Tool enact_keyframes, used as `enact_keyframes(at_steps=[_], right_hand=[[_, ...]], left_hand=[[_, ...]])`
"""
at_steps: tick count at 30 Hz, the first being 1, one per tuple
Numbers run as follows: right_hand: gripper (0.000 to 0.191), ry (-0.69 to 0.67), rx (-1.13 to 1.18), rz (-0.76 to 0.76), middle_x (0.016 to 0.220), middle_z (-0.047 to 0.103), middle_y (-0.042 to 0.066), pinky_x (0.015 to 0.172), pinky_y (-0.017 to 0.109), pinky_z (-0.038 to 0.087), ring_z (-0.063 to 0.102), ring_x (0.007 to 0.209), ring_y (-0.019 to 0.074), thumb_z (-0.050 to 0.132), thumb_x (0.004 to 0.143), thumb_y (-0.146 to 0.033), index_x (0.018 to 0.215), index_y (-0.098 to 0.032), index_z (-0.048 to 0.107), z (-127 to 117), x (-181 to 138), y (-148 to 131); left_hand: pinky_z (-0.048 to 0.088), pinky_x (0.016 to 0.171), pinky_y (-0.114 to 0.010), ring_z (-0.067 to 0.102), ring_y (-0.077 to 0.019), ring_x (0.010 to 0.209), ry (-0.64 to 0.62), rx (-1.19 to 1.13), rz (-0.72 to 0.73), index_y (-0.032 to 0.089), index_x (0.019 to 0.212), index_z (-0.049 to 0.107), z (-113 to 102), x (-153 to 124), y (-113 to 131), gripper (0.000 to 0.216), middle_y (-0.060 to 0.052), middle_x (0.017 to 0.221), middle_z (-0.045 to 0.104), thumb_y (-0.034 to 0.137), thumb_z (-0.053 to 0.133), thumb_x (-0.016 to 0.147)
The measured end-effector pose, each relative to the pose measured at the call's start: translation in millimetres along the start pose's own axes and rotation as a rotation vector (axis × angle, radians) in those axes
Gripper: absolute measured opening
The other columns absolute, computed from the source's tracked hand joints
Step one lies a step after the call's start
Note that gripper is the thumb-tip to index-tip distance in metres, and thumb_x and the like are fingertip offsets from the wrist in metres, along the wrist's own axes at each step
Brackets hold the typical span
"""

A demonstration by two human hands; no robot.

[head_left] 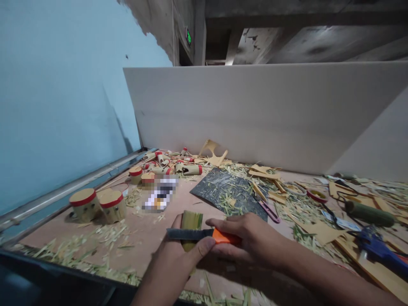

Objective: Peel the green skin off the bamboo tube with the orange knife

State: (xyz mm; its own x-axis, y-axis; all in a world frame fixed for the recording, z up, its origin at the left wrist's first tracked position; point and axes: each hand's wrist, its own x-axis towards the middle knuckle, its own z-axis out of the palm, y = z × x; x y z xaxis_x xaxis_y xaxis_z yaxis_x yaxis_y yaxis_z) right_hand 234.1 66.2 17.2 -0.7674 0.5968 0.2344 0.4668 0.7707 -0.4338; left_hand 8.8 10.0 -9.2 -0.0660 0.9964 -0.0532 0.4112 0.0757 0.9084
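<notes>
My left hand (178,259) is closed around a short green-yellow bamboo piece (192,221) above the table. In my right hand (247,238) is a knife (225,237) with an orange handle, its dark blade pointing left and lying across the bamboo. My left thumb presses by the spot where blade and handle meet. The bamboo's lower part is partly hidden by the blade and my left hand. Pale shavings lie on the table (153,238) around both hands.
Bamboo cylinders (84,206) with red bands stand at left; smaller red-banded bamboo pieces (193,170) lie behind. A black mat (210,187) bears shavings. To the right are a purple-handled cutter (270,212), a tape roll (317,195), a green bamboo length (369,213) and a blue glue gun (379,250).
</notes>
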Motion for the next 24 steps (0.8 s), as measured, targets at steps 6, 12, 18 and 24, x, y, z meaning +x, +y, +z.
enact_keyframes(at_steps=[6,12,18,24], right_hand=[[0.06,-0.003,-0.101,0.051,0.102,0.08,0.013,0.066,0.03,0.05,0.072,0.076,0.021,0.061,0.098,-0.058,0.145,-0.021,0.065,5.8,0.7,0.4],[0.049,0.312,-0.392,0.527,0.086,0.079,0.013,0.061,0.034,0.046,0.069,0.067,0.0236,0.048,0.104,-0.044,0.139,-0.018,0.069,-16.4,8.1,45.0],[0.047,0.266,-0.292,0.41,0.101,0.08,0.013,0.067,0.031,0.045,0.072,0.078,0.0242,0.048,0.104,-0.049,0.136,-0.02,0.068,-7.8,10.8,50.7],[0.04,0.211,-0.297,0.393,0.067,0.063,0.003,0.057,0.028,0.03,0.05,0.058,0.017,0.046,0.102,-0.055,0.079,-0.023,0.053,-3.0,8.5,32.9]], left_hand=[[0.052,0.073,-0.031,0.072,-0.0287,0.09,0.001,0.049,0.046,0.026,0.118,0.064,1.1,-0.2,0.9,0.051,-0.008,0.104,0.076,0.064,0.067,0.084],[0.048,0.064,-0.029,0.068,-0.0249,0.07,0.03,0.057,-0.044,0.023,0.112,0.063,4.4,-2.7,4.2,0.058,-0.003,0.081,0.072,0.072,0.065,0.08],[0.046,0.053,-0.026,0.065,-0.022,0.064,-0.056,-0.048,-0.105,0.023,0.11,0.06,3.4,-2.7,5.2,0.059,0.0,0.073,0.067,0.076,0.059,0.083],[0.054,0.066,-0.028,0.069,-0.0224,0.076,-0.132,-0.203,-0.127,0.022,0.111,0.06,-1.8,0.6,-4.4,0.061,-0.003,0.082,0.071,0.077,0.06,0.085]])
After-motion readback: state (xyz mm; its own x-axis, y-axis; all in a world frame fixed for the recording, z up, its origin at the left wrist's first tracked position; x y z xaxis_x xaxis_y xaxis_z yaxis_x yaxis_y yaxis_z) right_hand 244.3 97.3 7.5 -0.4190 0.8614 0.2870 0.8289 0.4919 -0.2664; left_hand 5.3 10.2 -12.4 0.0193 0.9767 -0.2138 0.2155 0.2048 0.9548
